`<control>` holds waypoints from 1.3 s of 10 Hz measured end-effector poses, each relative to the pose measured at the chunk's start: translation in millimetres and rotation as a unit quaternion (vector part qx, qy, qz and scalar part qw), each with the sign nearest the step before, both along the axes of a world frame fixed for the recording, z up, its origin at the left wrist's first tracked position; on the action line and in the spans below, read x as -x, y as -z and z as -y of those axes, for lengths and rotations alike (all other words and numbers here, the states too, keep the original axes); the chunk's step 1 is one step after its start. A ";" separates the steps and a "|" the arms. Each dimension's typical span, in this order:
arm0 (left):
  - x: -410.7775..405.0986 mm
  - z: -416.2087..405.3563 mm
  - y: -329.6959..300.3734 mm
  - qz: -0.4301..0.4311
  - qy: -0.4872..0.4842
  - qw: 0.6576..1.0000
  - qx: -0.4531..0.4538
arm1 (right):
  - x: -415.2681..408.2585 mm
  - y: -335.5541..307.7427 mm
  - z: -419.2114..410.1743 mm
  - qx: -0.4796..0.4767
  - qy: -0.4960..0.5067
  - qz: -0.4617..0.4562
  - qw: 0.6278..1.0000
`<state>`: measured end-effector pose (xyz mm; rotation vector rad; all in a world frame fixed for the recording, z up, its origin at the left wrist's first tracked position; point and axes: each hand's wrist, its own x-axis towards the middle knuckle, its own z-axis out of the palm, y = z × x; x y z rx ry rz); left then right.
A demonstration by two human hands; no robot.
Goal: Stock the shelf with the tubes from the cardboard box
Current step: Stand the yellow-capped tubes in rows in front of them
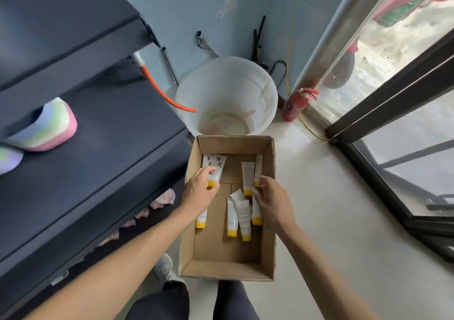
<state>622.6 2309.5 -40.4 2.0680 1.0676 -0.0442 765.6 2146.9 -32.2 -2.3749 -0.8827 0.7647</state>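
In the head view both hands reach down into the cardboard box (pixel 267 221), which sits open on the floor right beside the dark shelf (pixel 103 147), close enough for short transfers. The left hand (pixel 199 191), at ten o'clock in the box, has its grip clamped on two printed tubes (pixel 218 166) near their yellow caps, gathering a pair to save trips. The right hand (pixel 271 199), at two o'clock, curls its fingers at the caps of two upright tubes (pixel 248 175); whether that grip has closed on them I cannot tell. More loose tubes (pixel 242 215) lie at the centre. A white bucket (pixel 267 91) stands at twelve o'clock beyond the box.
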 end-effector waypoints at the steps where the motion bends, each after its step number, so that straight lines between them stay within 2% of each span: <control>1: -19.1 -4.1 51.7 -0.025 -0.025 0.999 0.039 | -1.9 53.7 -11.0 0.026 0.028 -0.028 0.999; 2: -43.7 -11.2 109.1 -0.059 -0.061 0.994 0.063 | -9.0 108.9 -25.9 0.058 0.054 -0.046 0.996; 3: -53.6 -17.8 137.5 -0.074 -0.113 0.988 0.080 | -11.2 136.9 -39.4 0.072 0.057 -0.033 0.995; 4: -62.6 -23.8 176.0 -0.117 -0.104 0.984 0.084 | -17.2 179.7 -57.0 0.089 0.025 0.009 0.996; 6: -68.7 -25.1 212.5 -0.137 -0.077 0.987 0.009 | -24.5 237.8 -81.1 0.060 0.113 -0.046 0.991; 7: -79.2 -25.8 221.4 -0.140 -0.135 0.981 0.000 | -16.8 225.7 -84.3 0.156 0.031 -0.032 0.987; 8: -90.5 -28.1 227.5 -0.146 -0.178 0.973 -0.009 | -23.1 236.6 -75.8 0.116 0.049 0.041 0.991; 9: -98.5 -25.1 232.7 -0.148 -0.168 0.974 -0.018 | -34.6 247.9 -79.9 0.136 -0.007 0.063 0.989; 11: -98.6 -21.1 235.2 -0.154 -0.118 0.981 0.009 | -18.1 241.2 -95.5 0.166 -0.024 0.146 0.975; 12: -83.2 -17.4 228.3 -0.148 -0.088 0.984 0.035 | -24.7 237.0 -107.4 0.173 0.037 0.136 0.975; 13: -58.6 -8.0 213.8 -0.110 -0.101 0.987 0.066 | -29.1 228.9 -111.0 0.149 0.109 0.050 0.981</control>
